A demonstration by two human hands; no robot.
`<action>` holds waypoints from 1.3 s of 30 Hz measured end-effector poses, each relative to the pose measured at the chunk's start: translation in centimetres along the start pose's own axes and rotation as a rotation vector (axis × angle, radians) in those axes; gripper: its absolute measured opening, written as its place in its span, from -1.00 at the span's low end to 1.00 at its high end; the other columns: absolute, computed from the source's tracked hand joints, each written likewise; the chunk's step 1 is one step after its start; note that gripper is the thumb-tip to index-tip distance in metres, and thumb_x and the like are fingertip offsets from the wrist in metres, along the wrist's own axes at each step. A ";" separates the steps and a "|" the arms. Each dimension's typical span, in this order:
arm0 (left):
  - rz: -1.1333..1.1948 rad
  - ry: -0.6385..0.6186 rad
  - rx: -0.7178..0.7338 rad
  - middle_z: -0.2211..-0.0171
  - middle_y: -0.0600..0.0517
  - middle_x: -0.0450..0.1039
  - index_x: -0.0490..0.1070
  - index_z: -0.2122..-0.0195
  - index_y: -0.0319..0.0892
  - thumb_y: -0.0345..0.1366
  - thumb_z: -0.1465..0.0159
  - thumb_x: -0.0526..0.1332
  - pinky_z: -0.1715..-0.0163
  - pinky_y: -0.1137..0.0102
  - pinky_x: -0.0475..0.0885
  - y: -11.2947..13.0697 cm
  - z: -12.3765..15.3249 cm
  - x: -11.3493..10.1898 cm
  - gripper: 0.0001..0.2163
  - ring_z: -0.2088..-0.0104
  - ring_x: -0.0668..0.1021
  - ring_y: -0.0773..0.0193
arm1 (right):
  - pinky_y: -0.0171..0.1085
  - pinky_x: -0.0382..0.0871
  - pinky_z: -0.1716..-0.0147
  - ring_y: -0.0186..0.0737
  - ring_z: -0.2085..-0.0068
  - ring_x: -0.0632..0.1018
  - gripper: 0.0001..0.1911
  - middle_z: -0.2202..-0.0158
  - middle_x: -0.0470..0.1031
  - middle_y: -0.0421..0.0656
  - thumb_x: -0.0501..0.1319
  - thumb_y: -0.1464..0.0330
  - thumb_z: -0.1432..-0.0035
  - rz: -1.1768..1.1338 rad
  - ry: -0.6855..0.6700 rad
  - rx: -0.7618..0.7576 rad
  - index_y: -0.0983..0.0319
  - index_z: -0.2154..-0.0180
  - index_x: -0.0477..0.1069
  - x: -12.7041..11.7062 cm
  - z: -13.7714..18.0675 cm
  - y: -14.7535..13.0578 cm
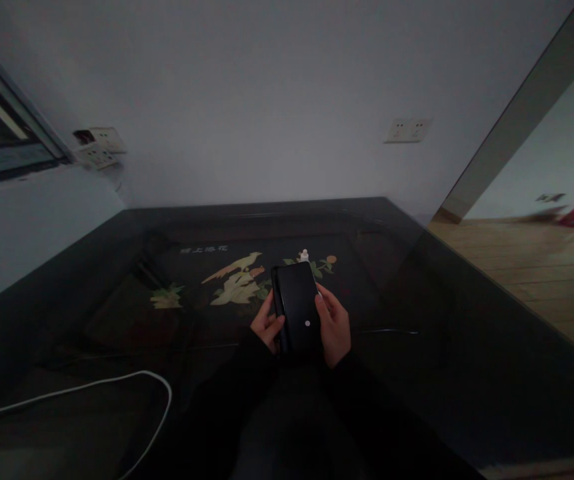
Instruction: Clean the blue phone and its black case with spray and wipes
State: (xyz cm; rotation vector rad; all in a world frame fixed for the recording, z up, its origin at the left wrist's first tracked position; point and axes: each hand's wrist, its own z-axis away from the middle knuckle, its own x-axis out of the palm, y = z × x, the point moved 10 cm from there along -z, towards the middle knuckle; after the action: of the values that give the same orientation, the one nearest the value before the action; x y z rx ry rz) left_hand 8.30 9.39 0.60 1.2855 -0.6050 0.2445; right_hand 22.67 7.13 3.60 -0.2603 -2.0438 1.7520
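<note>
A black, flat, rectangular wallet (297,300) is held up over the dark table, tilted slightly, with a small pale round dot like a snap near its lower right. A fold or thick edge runs along its left side. My left hand (267,323) is closed on that left edge, its thumb on the front. On the right edge my right hand (334,325) grips too, thumb pressed near the front and fingers behind. The fingers behind the wallet are partly hidden. Just above its top edge shows a small white figure-like thing (304,255), too small to name.
The glossy dark table (391,267) carries a bird-and-flower picture (237,280). A white cable (91,383) curves across its left front. Wall sockets (409,131) are on the wall behind, and more sockets (99,157) sit beside the window (7,133). Wooden floor (517,267) lies right.
</note>
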 end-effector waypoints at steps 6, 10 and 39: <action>0.064 -0.045 -0.080 0.41 0.02 0.54 -0.28 -0.23 -0.17 -0.27 0.15 0.40 0.37 0.37 0.43 -0.7 0.1 0.2 0.02 0.44 0.55 0.23 | -0.18 0.35 0.21 -0.13 0.16 0.49 -0.59 0.14 0.47 -0.03 0.08 0.20 -0.09 0.091 0.026 -0.037 0.27 0.06 0.34 -0.2 0.0 0.1; 0.056 -0.107 -0.112 0.45 0.03 0.53 -0.30 -0.23 -0.11 -0.27 0.11 0.38 0.46 0.36 0.42 -1.4 -0.1 0.2 0.00 0.50 0.54 0.23 | -0.18 0.32 0.15 -0.14 0.09 0.45 -0.59 0.08 0.44 -0.02 0.04 0.19 -0.11 0.161 0.042 -0.074 0.29 0.08 0.34 -0.2 0.1 -0.6; -0.110 0.033 0.061 0.18 -0.10 0.48 -0.03 -0.18 -0.24 -0.17 0.04 0.33 0.29 0.37 0.43 1.7 -0.7 -1.5 -0.20 0.27 0.54 0.16 | -0.33 0.38 0.51 -0.28 0.41 0.49 -0.56 0.34 0.49 -0.13 0.22 0.23 0.04 -0.104 -0.580 0.421 0.24 0.09 0.34 4.5 2.1 0.3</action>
State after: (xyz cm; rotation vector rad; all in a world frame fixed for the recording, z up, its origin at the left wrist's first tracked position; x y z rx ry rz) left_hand 6.42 10.80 1.08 1.3667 -0.5007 0.1940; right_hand 17.68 7.22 3.96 0.5316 -1.9120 2.3183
